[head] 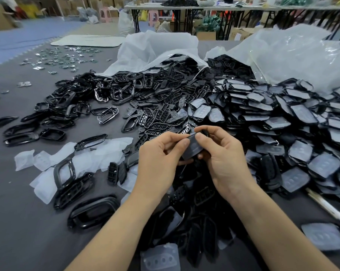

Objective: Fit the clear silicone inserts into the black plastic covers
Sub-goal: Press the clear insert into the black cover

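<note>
Grey workshop counter (18, 222): loose clear silicone inserts (42, 160) lie at left; at centre the left hand (159, 159) and right hand (225, 161) pinch one black plastic cover (188, 156), fingers (170, 151) curled beneath, thumbs pressing its insert (193, 147). Uneven thumb pressure could leave an edge unseated. Finished covers (302, 114) pile right.

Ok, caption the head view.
The left hand and right hand hold a black plastic cover with clear silicone insert over a grey table heaped with covers.

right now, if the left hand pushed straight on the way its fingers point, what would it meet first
The left hand would meet the black cover it pinches, then probably the right hand gripping its other side, though depth is unclear.
</note>
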